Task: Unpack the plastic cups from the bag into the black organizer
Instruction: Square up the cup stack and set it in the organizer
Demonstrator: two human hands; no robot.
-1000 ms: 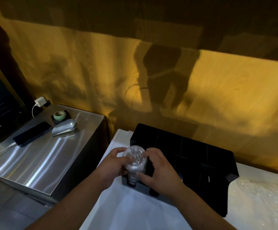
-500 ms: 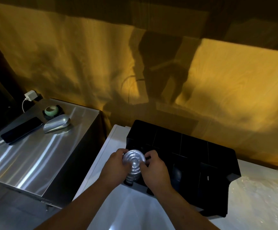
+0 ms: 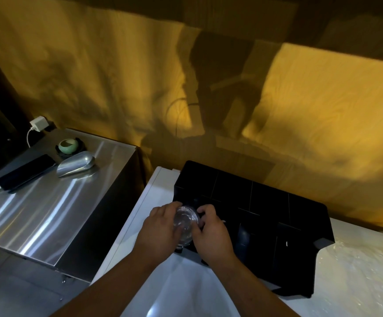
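Note:
A stack of clear plastic cups [image 3: 185,221] stands in the front left slot of the black organizer [image 3: 268,202], which sits on a white counter. My left hand [image 3: 159,229] grips the stack from the left and my right hand [image 3: 211,233] grips it from the right, fingers around its top rim. Most of the stack is down inside the slot, hidden by my hands. A clear plastic bag [image 3: 364,271] lies crumpled on the counter to the right of the organizer.
A steel cabinet top [image 3: 44,213] at the left carries a dark phone [image 3: 26,172], a metal scoop [image 3: 76,167], a green cup [image 3: 68,146] and a white charger [image 3: 39,124]. A yellow wood wall stands close behind. The white counter [image 3: 186,289] runs toward me.
Both hands have pushed the cup stack lower into the front left slot; a second ago its top stood well above the organizer. The view has tilted and shifted slightly.

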